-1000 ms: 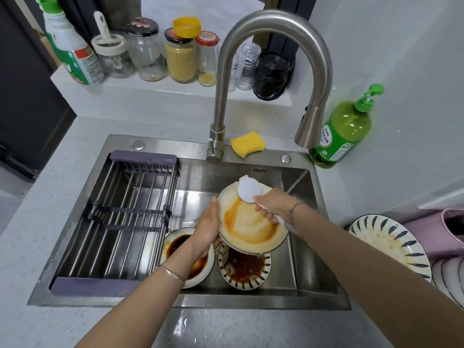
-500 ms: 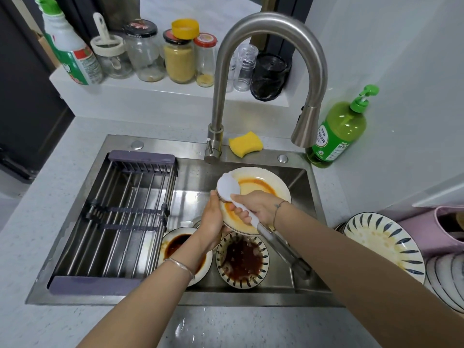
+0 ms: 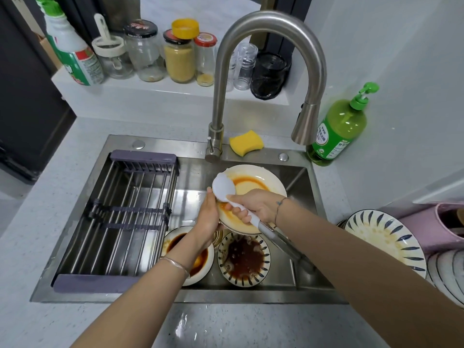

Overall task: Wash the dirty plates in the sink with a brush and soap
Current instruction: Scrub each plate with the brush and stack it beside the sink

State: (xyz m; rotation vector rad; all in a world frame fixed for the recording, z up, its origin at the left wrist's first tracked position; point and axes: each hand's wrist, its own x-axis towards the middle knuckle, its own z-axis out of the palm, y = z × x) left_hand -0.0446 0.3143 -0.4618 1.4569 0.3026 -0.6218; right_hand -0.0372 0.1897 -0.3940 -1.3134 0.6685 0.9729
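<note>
My left hand point(image 3: 207, 218) grips the left rim of a cream plate point(image 3: 258, 180) smeared with orange sauce, holding it tilted above the steel sink point(image 3: 190, 187). My right hand point(image 3: 253, 205) is closed around the white handle of a dish brush point(image 3: 223, 188), whose head rests on the plate's left side. Below them in the basin lie a white plate with dark sauce point(image 3: 198, 266) and a blue-striped bowl point(image 3: 244, 257) filled with brown sauce. The green soap bottle point(image 3: 337, 129) stands on the counter at the sink's back right corner.
A curved faucet point(image 3: 271, 33) arches over the basin, no water running. A drying rack point(image 3: 120, 217) fills the sink's left half. A yellow sponge point(image 3: 246, 143) lies behind the basin. Striped plates point(image 3: 384, 234) stack on the right counter. Jars point(image 3: 179, 56) line the back ledge.
The cream plate has been raised and turned more face-up. The brush head slid from the plate's top edge to its left side. Both hands shifted slightly up and back.
</note>
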